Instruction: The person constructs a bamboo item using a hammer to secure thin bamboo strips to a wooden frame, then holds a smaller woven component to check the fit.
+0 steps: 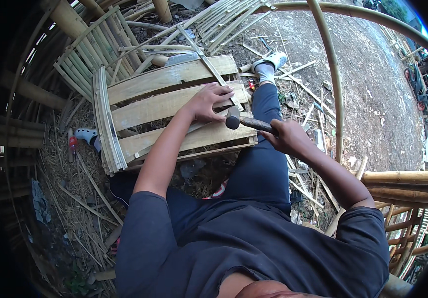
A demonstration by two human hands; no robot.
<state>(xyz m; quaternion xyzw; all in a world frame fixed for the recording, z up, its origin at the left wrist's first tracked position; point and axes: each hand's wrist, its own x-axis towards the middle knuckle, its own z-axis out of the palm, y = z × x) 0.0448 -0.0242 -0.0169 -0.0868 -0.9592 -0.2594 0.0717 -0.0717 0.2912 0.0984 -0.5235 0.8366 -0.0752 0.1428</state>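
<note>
My right hand (289, 137) is wrapped round the dark handle of a hammer (233, 119). The hammer's head is over the right end of a wooden slatted frame (162, 113), close to my left thumb. My left hand (208, 103) lies on the slats, thumb and fingers spread. Its fingertips touch a narrow bamboo strip (201, 57) that crosses the slats at a slant and sticks out past the far edge. Whether a nail is there cannot be made out. Several thin strips (108, 124) line the frame's left end. The frame stands between my legs.
A bamboo slat panel (95, 52) leans at the far left, and more split strips (229, 20) lie at the back. A bamboo pole (332, 74) rises on the right. Offcuts litter the ground around my clog (271, 61). Thick bamboo rails (405, 178) stand by my right elbow.
</note>
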